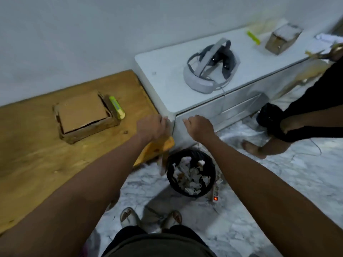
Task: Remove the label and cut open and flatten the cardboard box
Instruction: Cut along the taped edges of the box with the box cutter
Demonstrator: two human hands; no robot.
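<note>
The cardboard box (pixel 83 115) sits on the wooden table (pixel 37 154), its top flaps closed but loose at the edges. A yellow-green box cutter (pixel 117 107) lies against its right side. My left hand (pixel 152 127) hovers at the table's right corner with fingers curled, and my right hand (pixel 200 127) hangs beside it in a loose fist with nothing visible in it. Both are right of the box, above a black bin (pixel 191 175). A pale blurred strip (pixel 163 164) hangs or falls below my left hand. Whether that hand holds it is unclear.
The bin holds several paper scraps. A white cabinet (pixel 167 89) carries a headset (pixel 209 67), a second box (pixel 283 38) and a second cutter (pixel 253 37). Another person's legs (pixel 297 127) are at the right. A power strip (pixel 215 193) lies on the marble floor.
</note>
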